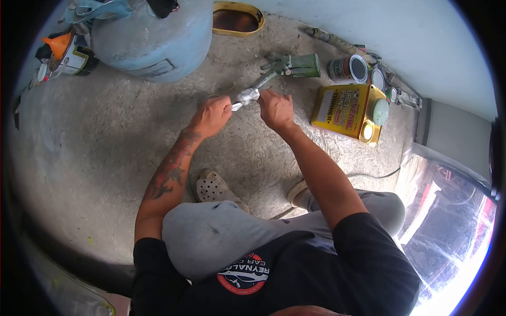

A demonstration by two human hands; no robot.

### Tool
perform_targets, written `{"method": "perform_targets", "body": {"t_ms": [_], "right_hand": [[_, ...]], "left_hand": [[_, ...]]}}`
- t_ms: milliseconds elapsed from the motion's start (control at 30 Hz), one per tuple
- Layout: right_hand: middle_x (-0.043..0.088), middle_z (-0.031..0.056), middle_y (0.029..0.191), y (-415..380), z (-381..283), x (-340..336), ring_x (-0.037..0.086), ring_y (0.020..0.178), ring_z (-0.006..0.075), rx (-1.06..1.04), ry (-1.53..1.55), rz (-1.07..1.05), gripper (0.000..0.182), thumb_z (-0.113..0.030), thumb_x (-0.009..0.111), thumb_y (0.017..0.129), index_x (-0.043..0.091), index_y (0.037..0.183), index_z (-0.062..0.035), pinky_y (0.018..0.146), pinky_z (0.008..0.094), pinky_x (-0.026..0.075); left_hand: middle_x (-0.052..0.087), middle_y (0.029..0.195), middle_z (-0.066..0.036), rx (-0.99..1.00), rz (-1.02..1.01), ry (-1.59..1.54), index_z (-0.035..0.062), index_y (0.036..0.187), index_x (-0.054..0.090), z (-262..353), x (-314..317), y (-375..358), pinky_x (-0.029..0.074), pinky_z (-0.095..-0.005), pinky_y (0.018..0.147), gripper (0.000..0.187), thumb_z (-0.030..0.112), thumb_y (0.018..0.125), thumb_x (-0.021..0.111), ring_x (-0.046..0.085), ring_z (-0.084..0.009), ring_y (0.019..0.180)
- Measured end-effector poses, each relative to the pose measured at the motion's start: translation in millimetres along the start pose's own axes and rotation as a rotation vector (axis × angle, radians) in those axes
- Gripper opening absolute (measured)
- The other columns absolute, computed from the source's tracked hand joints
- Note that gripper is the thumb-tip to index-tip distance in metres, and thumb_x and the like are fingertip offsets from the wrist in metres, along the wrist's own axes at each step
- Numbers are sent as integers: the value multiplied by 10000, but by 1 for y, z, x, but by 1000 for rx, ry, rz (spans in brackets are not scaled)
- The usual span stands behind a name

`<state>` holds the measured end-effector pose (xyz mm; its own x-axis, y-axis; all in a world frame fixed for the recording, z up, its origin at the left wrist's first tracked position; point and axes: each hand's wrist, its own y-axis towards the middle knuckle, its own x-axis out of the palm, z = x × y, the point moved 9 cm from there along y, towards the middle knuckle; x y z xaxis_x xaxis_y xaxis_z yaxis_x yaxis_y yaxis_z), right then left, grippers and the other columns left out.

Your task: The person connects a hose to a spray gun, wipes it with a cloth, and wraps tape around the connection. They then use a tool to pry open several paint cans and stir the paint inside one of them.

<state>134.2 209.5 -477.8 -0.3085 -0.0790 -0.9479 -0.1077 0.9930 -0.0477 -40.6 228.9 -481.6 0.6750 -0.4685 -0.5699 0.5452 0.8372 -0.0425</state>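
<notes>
A greenish, paint-stained spray gun (284, 66) with a cup reaches out in front of me over the concrete floor. White, crumpled wrapping (247, 95) that looks like cloth or tape is bunched round the lower end of its handle. My left hand (213, 116) is closed on the loose tail of this wrapping, to the left. Close against the wrapping's right side, my right hand (277, 109) is also closed, fingers curled at its edge; what exactly its fingertips pinch, I cannot tell.
A yellow thinner can (337, 109) with a pale green lump on it stands right, near paint tins (348, 69). A large blue-grey tank (153, 42) is at upper left, beside an orange funnel (57, 46). A yellow-rimmed tray (238, 32) holds dark liquid. A cable (374, 176) crosses the floor.
</notes>
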Motion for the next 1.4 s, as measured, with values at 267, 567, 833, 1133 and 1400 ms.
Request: {"method": "perform_targets", "body": {"t_ms": [267,567,833,1133,1400], "right_hand": [[692,116,1059,-18,21,23,658,1011,333,211,283,-106,175,-275,585,950,664,995,-125,871,500,475],[665,119,1111,-77,-2,-50,675,1024,332,-235,-113,-816,293,-324,658,927,618,1120,-106,867,497,516],[631,89,941,-134,-48,-188,660,897,292,-416,75,-591,227,-241,675,890,606,1030,-77,808,440,504],[620,69,882,-129,-51,-199,656,902,238,-474,-45,-449,122,-89,593,866,618,985,-86,835,389,476],[616,83,910,-138,-38,-194,656,921,263,-426,-100,-503,145,-162,647,863,584,968,-85,848,398,482]], "left_hand": [[570,843,-184,-24,-41,-24,-10,904,543,-16,8,-4,459,-446,681,149,126,944,592,591,-380,783],[610,912,-146,-35,-61,61,14,941,585,0,10,12,476,-432,740,197,196,939,661,614,-342,836],[691,1098,-198,-67,-81,223,42,1125,652,-24,-8,35,514,-472,863,218,150,938,626,656,-391,1018],[691,1015,-239,-377,-324,654,59,1063,625,-39,-5,39,531,-535,822,238,189,881,704,645,-464,1002],[698,935,-178,-161,-192,851,75,1092,620,-65,-2,39,575,-507,752,243,198,884,647,706,-398,894]]}}
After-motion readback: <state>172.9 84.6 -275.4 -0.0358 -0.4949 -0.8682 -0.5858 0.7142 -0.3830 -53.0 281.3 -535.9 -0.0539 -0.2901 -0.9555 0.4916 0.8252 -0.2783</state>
